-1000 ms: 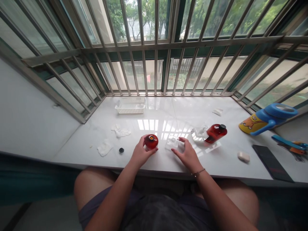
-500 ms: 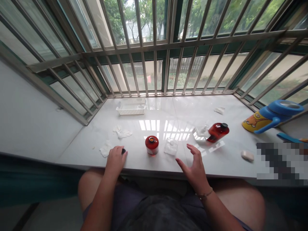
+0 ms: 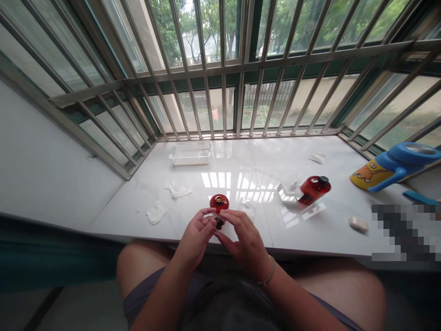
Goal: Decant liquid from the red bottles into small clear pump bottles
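In the head view, both my hands meet in front of an uncapped red bottle (image 3: pixel 219 202), which stands upright with its neck hole showing. A black bottle cap (image 3: pixel 218 223) is pinched in the fingers of my left hand (image 3: pixel 195 236). From the other side, the thumb and fingers of my right hand (image 3: pixel 244 236) curve round the same cap. The hands partly hide the cap and the bottle's lower body. Just right of the bottle lies a clear plastic piece (image 3: pixel 247 207), partly covered by my right fingers.
A second red bottle (image 3: pixel 315 189) with a black cap leans on a clear tray (image 3: pixel 288 195). Crumpled tissues (image 3: pixel 156 213) lie at left. A white basket (image 3: pixel 190 154) sits near the window bars. At right are a pale soap-like block (image 3: pixel 359 224) and a blue-and-yellow bottle (image 3: pixel 389 168).
My left hand has brought the black cap rightward to the front of the uncapped bottle. My right hand has moved left and closed round the cap. The view has shifted slightly.
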A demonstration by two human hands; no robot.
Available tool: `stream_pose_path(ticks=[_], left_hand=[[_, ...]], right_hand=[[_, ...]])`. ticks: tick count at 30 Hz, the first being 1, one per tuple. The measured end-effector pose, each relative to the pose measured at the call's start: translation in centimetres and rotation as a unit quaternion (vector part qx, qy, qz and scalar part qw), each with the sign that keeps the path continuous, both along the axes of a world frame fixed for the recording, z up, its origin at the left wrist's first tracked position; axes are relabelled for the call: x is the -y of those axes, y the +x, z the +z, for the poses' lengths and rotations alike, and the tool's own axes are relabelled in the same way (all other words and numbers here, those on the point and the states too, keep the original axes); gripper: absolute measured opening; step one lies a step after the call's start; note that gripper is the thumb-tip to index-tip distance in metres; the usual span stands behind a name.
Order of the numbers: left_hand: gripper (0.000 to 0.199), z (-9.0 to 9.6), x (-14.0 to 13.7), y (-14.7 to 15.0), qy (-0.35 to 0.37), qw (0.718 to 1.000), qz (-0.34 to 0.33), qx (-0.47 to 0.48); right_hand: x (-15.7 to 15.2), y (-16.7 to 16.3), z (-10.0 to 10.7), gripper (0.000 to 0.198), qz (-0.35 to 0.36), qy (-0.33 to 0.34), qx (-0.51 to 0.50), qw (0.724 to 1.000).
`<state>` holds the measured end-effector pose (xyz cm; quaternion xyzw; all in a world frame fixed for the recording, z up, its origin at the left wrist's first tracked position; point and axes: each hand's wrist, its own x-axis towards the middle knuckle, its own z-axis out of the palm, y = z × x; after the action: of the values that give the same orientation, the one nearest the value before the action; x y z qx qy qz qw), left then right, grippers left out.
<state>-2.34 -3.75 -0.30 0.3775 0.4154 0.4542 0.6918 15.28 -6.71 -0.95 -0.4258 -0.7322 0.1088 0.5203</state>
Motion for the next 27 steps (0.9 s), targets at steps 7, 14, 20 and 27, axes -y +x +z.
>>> stream_pose_path(ticks=[7, 14, 20, 27], left_hand=[[0.056, -0.3, -0.6, -0.2, 0.085, 0.993, -0.007, -0.076], [0.082, -3.5, -4.2, -2.3, 0.306, 0.881, 0.018, -0.362], [0.093, -3.6, -6.5, 0.7, 0.267, 0.916, -0.040, -0.297], [0.048, -3.7, -6.9, 2.7, 0.261, 0.919, 0.007, -0.297]], right_hand=[[-2.8, 0.2, 0.5, 0.023, -0.002, -0.025, 0.006, 1.000], [-7.0, 0.9, 0.7, 0.030, -0.039, -0.074, 0.056, 0.995], [-7.7, 0.1, 0.2, 0.037, -0.018, -0.107, 0.061, 0.992], [-6.4, -0.6, 0.2, 0.041, -0.025, -0.114, 0.061, 0.991]])
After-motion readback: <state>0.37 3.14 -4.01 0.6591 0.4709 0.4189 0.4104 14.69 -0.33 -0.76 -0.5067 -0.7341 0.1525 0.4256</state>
